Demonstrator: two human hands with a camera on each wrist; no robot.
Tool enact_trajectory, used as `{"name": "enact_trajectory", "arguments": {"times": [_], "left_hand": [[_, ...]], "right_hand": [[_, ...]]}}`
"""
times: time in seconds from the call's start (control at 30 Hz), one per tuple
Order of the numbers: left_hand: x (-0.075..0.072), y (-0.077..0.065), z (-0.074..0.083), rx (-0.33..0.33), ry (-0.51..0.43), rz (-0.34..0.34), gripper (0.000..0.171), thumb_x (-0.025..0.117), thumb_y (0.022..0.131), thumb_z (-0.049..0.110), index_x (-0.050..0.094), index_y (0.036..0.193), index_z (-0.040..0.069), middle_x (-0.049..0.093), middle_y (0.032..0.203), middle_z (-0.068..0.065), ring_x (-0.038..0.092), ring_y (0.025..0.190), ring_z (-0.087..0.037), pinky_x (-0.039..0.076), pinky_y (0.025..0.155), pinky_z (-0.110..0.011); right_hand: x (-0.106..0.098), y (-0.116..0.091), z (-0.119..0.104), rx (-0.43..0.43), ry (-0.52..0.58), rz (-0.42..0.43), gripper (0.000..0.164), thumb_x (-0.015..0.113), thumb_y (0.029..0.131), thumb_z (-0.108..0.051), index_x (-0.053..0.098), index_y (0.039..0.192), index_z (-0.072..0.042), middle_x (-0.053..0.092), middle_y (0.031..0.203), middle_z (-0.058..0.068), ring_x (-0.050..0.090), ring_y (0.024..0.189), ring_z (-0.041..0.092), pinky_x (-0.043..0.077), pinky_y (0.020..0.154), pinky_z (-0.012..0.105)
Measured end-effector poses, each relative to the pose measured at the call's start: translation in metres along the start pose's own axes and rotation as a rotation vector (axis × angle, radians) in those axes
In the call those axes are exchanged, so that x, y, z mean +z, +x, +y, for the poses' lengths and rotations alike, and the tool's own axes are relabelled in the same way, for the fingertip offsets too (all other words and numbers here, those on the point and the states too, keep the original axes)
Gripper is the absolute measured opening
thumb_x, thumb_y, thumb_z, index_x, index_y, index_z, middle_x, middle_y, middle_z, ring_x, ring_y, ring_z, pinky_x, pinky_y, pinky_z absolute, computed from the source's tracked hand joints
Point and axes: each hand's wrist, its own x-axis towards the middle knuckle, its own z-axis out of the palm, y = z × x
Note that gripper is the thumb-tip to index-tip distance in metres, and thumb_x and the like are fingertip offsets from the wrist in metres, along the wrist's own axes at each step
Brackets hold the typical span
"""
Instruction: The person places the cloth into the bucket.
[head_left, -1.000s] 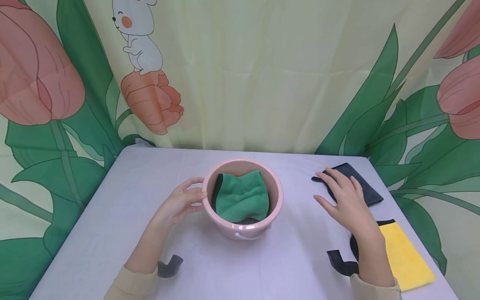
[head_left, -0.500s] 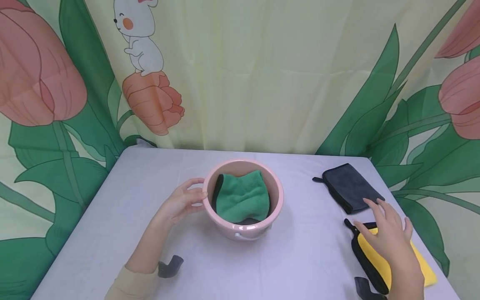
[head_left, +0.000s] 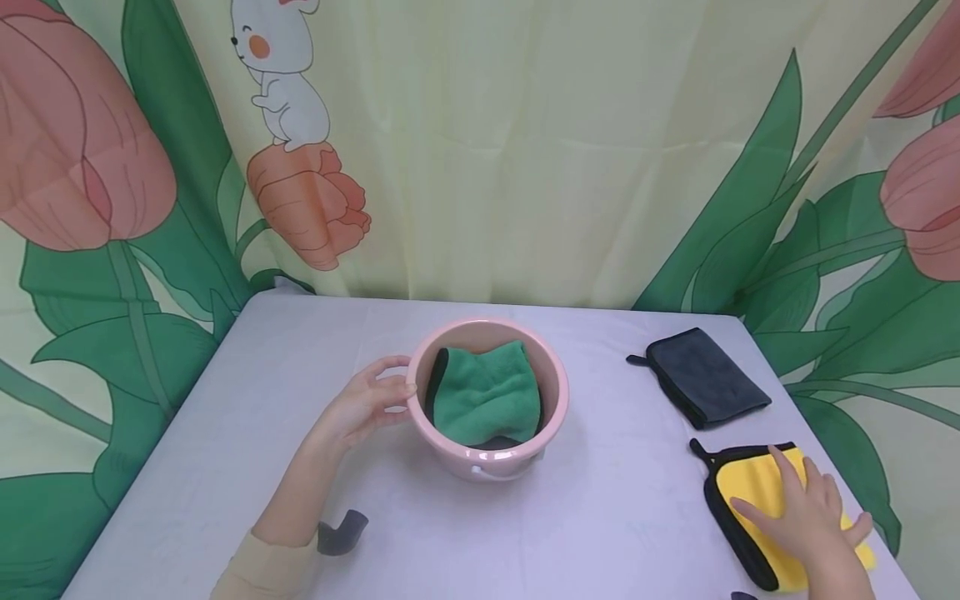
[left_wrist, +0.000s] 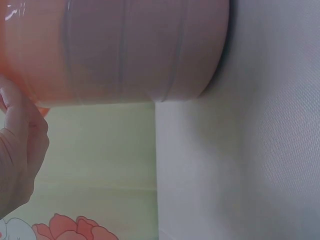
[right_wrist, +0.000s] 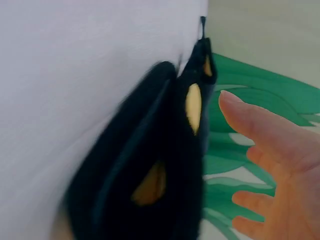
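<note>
In the head view, a pink bucket (head_left: 459, 460) stands mid-table with a folded green cloth (head_left: 486, 395) inside. My left hand (head_left: 366, 403) holds the bucket's left rim between thumb and fingers. On the right, my right hand (head_left: 812, 510) is spread over a folded yellow cloth (head_left: 750, 478) with a black edge and a hanging loop. The right wrist view shows the dark folded edges of that yellow cloth (right_wrist: 192, 107) beside the thumb, with nothing gripped. Behind it lies a folded dark grey cloth (head_left: 703, 375), also with a loop.
A white sheet covers the table (head_left: 615, 517). The bucket's white handle (head_left: 501, 475) hangs down at its front. A curtain (head_left: 495, 150) printed with tulips and a rabbit rises behind the table. The yellow cloth lies near the table's right edge.
My right hand has moved from over the dark grey cloth, toward me and to the right, to over the yellow cloth. The left hand stays at the bucket's rim.
</note>
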Motion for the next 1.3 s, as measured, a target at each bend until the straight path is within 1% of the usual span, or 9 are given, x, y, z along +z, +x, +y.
{"name": "enact_trajectory", "arguments": {"times": [0.2, 0.4, 0.53, 0.63, 0.77, 0.87, 1.0, 1.2, 1.3], "left_hand": [[0.000, 0.000, 0.000, 0.005, -0.025, -0.014, 0.052, 0.059, 0.084, 0.003, 0.034, 0.129, 0.002, 0.061, 0.093, -0.005, 0.059, 0.078, -0.015, 0.051, 0.074, -0.031], [-0.001, 0.001, 0.000, -0.006, -0.024, -0.005, 0.049, 0.057, 0.085, 0.002, 0.035, 0.129, 0.004, 0.060, 0.094, -0.006, 0.059, 0.078, -0.015, 0.052, 0.074, -0.032], [-0.001, 0.001, 0.000, -0.010, -0.020, 0.001, 0.051, 0.058, 0.084, 0.003, 0.035, 0.129, 0.004, 0.060, 0.096, -0.007, 0.059, 0.079, -0.016, 0.052, 0.075, -0.033], [0.000, 0.000, 0.000, -0.011, -0.019, 0.007, 0.051, 0.059, 0.084, 0.003, 0.035, 0.129, 0.005, 0.060, 0.098, -0.007, 0.059, 0.079, -0.016, 0.052, 0.076, -0.034], [0.000, 0.000, 0.000, -0.008, -0.020, 0.009, 0.051, 0.059, 0.084, 0.003, 0.035, 0.129, 0.005, 0.060, 0.098, -0.007, 0.059, 0.079, -0.016, 0.052, 0.076, -0.034], [-0.001, 0.000, 0.000, -0.005, -0.020, 0.004, 0.052, 0.059, 0.084, 0.003, 0.034, 0.130, 0.003, 0.060, 0.097, -0.007, 0.059, 0.079, -0.015, 0.052, 0.076, -0.033], [-0.001, 0.000, 0.000, 0.001, -0.016, -0.002, 0.053, 0.059, 0.084, 0.003, 0.033, 0.130, 0.002, 0.060, 0.096, -0.006, 0.059, 0.079, -0.015, 0.052, 0.075, -0.032], [-0.001, 0.000, 0.000, 0.000, -0.015, 0.001, 0.054, 0.060, 0.083, 0.004, 0.034, 0.130, 0.003, 0.060, 0.097, -0.007, 0.060, 0.079, -0.015, 0.052, 0.076, -0.034], [0.000, 0.000, 0.000, -0.006, -0.006, 0.011, 0.053, 0.060, 0.084, 0.005, 0.035, 0.130, 0.004, 0.060, 0.099, -0.009, 0.060, 0.080, -0.016, 0.051, 0.077, -0.035]], "right_hand": [[0.009, 0.003, 0.012, 0.026, -0.035, -0.098, 0.115, 0.058, 0.067, -0.070, 0.002, 0.142, -0.004, 0.001, 0.129, 0.041, 0.001, 0.114, 0.060, -0.009, 0.081, 0.078], [0.020, 0.007, 0.021, 0.101, -0.045, -0.199, 0.122, 0.059, 0.062, -0.073, 0.001, 0.142, -0.003, 0.003, 0.127, 0.040, 0.005, 0.112, 0.059, -0.007, 0.083, 0.077], [0.025, 0.009, 0.023, 0.136, -0.042, -0.226, 0.121, 0.059, 0.060, -0.074, 0.005, 0.141, -0.002, 0.006, 0.126, 0.038, 0.012, 0.109, 0.059, -0.001, 0.084, 0.077], [0.023, 0.009, 0.021, 0.130, -0.053, -0.220, 0.117, 0.060, 0.061, -0.073, 0.011, 0.139, -0.001, 0.011, 0.122, 0.038, 0.019, 0.103, 0.059, 0.007, 0.083, 0.076], [0.021, 0.011, 0.021, 0.100, -0.052, -0.200, 0.102, 0.065, 0.068, -0.060, 0.018, 0.136, -0.001, 0.017, 0.117, 0.038, 0.025, 0.096, 0.059, 0.013, 0.079, 0.073], [0.023, 0.014, 0.023, 0.099, -0.042, -0.185, 0.089, 0.067, 0.072, -0.046, 0.021, 0.134, -0.002, 0.019, 0.116, 0.038, 0.027, 0.093, 0.058, 0.014, 0.078, 0.072], [0.025, 0.017, 0.026, 0.086, -0.045, -0.176, 0.078, 0.068, 0.075, -0.033, 0.024, 0.132, -0.003, 0.023, 0.115, 0.037, 0.031, 0.090, 0.056, 0.016, 0.076, 0.070], [0.025, 0.017, 0.030, 0.012, -0.077, -0.138, 0.064, 0.064, 0.079, -0.017, 0.027, 0.129, -0.002, 0.033, 0.110, 0.034, 0.037, 0.087, 0.054, 0.019, 0.072, 0.068], [0.026, 0.016, 0.029, 0.004, -0.079, -0.102, 0.059, 0.063, 0.079, -0.013, 0.030, 0.126, -0.001, 0.037, 0.107, 0.032, 0.038, 0.086, 0.053, 0.016, 0.072, 0.069]]}}
